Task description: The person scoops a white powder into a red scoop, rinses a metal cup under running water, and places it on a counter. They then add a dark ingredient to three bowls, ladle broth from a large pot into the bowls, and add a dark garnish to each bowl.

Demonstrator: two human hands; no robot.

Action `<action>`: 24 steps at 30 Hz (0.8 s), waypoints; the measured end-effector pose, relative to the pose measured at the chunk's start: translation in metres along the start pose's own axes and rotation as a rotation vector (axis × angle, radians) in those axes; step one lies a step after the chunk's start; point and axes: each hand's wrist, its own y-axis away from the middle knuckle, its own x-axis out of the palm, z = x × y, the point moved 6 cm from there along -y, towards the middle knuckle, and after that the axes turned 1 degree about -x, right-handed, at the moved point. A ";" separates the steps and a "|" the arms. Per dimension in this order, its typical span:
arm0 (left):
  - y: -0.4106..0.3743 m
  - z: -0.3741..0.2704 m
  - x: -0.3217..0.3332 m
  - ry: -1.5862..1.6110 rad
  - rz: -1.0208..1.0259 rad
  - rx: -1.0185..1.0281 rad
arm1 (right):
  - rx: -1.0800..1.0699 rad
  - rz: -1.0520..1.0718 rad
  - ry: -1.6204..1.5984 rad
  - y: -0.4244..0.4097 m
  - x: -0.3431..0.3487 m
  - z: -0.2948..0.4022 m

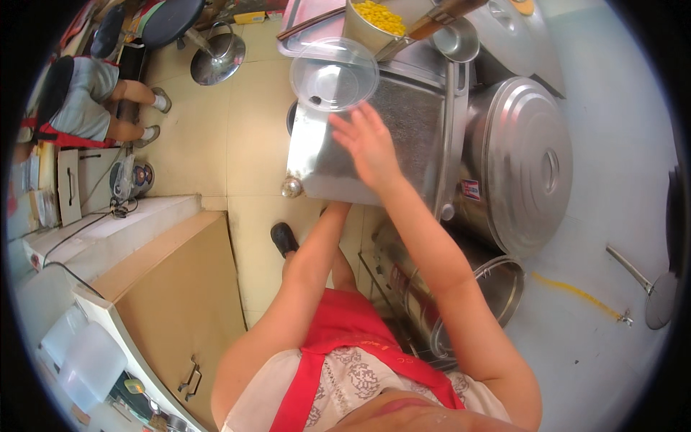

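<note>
My right hand (370,148) reaches over a steel work surface (410,129), fingers spread, fingertips at the near rim of a clear round plastic container (334,75). Whether they touch the rim is not clear. A small dark spot shows at the container's near left. My left forearm runs forward and disappears below the near edge of the steel surface, so my left hand is hidden. Beyond the container, a pail (370,35) holds yellow corn kernels. Wooden chopsticks (310,24) lie on a pinkish tray (291,43).
A large lidded steel pot (523,167) stands to the right, with a small steel cup (456,40) farther back. An open steel vessel (505,291) is beside my right arm. A cabinet (173,302) is at left; another person (86,102) sits beyond, near a stool (218,59).
</note>
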 end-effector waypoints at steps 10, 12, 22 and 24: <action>-0.001 0.002 0.016 0.096 -0.028 -0.063 | 0.286 0.030 0.249 0.128 -0.105 -0.029; -0.004 0.006 0.015 0.119 -0.030 -0.068 | 0.480 0.097 0.297 0.159 -0.126 -0.060; 0.004 0.022 0.007 0.242 -0.057 -0.056 | -0.004 -0.397 0.225 0.041 -0.293 -0.174; -0.001 0.027 0.003 0.263 -0.072 -0.057 | -0.040 -0.370 0.152 0.019 -0.289 -0.175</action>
